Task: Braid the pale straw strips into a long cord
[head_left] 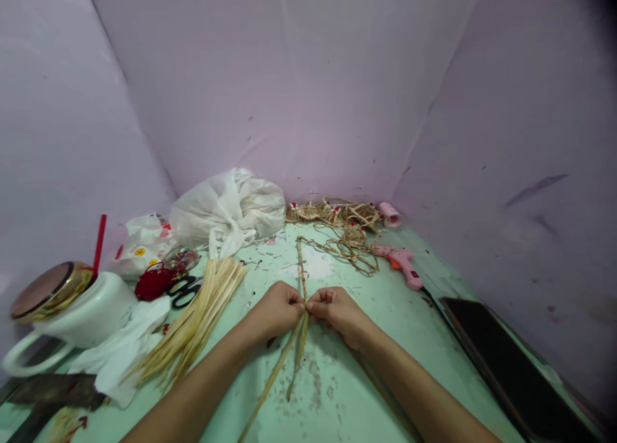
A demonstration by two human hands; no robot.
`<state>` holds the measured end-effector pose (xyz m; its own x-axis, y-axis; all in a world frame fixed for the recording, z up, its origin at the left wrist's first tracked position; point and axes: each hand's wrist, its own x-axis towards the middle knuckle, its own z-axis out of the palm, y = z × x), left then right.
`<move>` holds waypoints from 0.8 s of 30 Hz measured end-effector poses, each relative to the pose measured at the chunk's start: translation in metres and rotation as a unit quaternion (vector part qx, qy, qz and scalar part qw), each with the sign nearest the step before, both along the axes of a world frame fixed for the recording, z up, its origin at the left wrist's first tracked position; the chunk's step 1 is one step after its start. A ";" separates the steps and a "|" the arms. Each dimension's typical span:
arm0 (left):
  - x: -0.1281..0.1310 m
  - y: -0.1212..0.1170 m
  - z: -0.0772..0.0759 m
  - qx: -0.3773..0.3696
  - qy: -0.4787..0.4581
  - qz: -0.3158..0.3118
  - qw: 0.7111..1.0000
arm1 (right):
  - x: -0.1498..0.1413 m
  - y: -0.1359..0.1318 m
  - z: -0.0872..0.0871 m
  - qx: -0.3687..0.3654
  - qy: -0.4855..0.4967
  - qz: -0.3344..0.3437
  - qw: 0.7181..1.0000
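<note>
At the middle of the table my left hand (281,309) and my right hand (336,310) meet, fingertips almost touching. Both pinch the lower end of a thin straw braid (301,266), which runs up from my fingers toward the back. Below the pinch, loose flat straw strands (279,366) hang toward me, and another strand passes under my right forearm. At its far end the braid bends right into a tangle of braided cord (354,253). Left of my left hand lies a bundle of pale straw strips (207,314).
On the left are black-handled scissors (186,293), red yarn (153,282), a white mug (96,311) and a hammer (53,391). A white plastic bag (231,208) sits at the back. To the right are a pink glue gun (402,263) and a dark flat tablet-like slab (511,366).
</note>
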<state>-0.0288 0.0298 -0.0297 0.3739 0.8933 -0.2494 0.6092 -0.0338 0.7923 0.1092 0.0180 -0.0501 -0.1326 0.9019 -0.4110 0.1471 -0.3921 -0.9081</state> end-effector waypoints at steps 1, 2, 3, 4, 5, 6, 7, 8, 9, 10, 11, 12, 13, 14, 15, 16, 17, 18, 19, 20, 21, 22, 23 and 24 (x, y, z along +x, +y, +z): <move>-0.001 0.000 0.001 0.001 0.003 -0.006 1.000 | 0.000 0.000 -0.001 0.007 -0.005 0.001 1.000; -0.001 0.000 0.002 -0.004 0.005 -0.015 1.000 | 0.000 0.000 -0.001 0.016 -0.009 0.001 1.000; -0.002 0.000 0.002 -0.016 0.005 -0.024 1.000 | -0.001 0.000 -0.002 0.025 -0.013 0.003 1.000; -0.003 0.000 0.002 -0.034 0.007 -0.033 0.999 | -0.001 0.000 -0.003 0.032 -0.016 0.005 0.999; -0.004 0.000 0.002 -0.052 0.013 -0.038 0.998 | -0.001 0.000 -0.004 0.037 -0.017 0.005 0.999; -0.005 0.001 0.001 -0.064 0.023 -0.038 0.997 | -0.001 0.000 -0.004 0.043 -0.017 0.006 0.999; -0.005 0.001 0.000 -0.066 0.037 -0.033 0.997 | -0.001 0.000 -0.005 0.047 -0.017 0.007 0.999; -0.006 0.002 0.000 -0.054 0.051 -0.024 0.997 | -0.001 0.000 -0.006 0.051 -0.017 0.007 0.999; -0.006 0.003 -0.001 -0.032 0.065 -0.015 0.997 | -0.001 0.000 -0.007 0.056 -0.019 0.007 0.998; -0.007 0.003 -0.001 -0.004 0.076 -0.009 0.997 | -0.001 0.000 -0.008 0.063 -0.021 0.007 0.998; -0.007 0.003 -0.001 0.025 0.084 -0.005 0.996 | 0.000 0.000 -0.009 0.069 -0.024 0.007 0.997; -0.007 0.003 0.000 0.051 0.089 -0.002 0.995 | 0.000 0.000 -0.009 0.074 -0.027 0.009 0.997; -0.006 0.002 0.001 0.070 0.094 0.004 0.993 | 0.000 -0.001 -0.010 0.078 -0.030 0.011 0.996; -0.005 0.001 0.002 0.077 0.099 0.012 0.992 | 0.000 -0.001 -0.010 0.083 -0.031 0.013 0.996; -0.003 0.000 0.003 0.072 0.100 0.025 0.992 | 0.000 -0.001 -0.010 0.086 -0.030 0.016 0.996; -0.001 -0.002 0.005 0.056 0.098 0.042 0.993 | 0.000 -0.002 -0.009 0.088 -0.027 0.017 0.996; 0.002 -0.004 0.006 0.030 0.088 0.057 0.994 | -0.001 -0.003 -0.008 0.087 -0.022 0.017 0.996; 0.004 -0.006 0.007 -0.003 0.072 0.069 0.995 | -0.002 -0.003 -0.007 0.084 -0.016 0.016 0.996; 0.007 -0.008 0.008 -0.037 0.051 0.078 0.995 | -0.003 -0.004 -0.006 0.079 -0.009 0.014 0.997; 0.010 -0.010 0.008 -0.066 0.031 0.084 0.994 | -0.004 -0.005 -0.005 0.075 -0.003 0.009 0.997; 0.012 -0.011 0.009 -0.087 0.017 0.087 0.992 | -0.005 -0.006 -0.003 0.072 0.001 0.004 0.997; 0.014 -0.013 0.009 -0.100 0.020 0.088 0.991 | -0.006 -0.006 -0.002 0.072 0.004 -0.002 0.997; 0.015 -0.015 0.009 -0.100 0.037 0.089 0.990 | -0.006 -0.007 -0.001 0.072 0.005 -0.009 0.997; 0.016 -0.018 0.010 -0.085 0.069 0.091 0.990 | -0.006 -0.007 -0.001 0.072 0.007 -0.015 0.997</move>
<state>-0.0126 0.0122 -0.0201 0.1624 0.8835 -0.4394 0.6955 0.2134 0.6861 0.1028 0.0109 -0.0507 -0.1101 0.9552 -0.2748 0.1249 -0.2610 -0.9572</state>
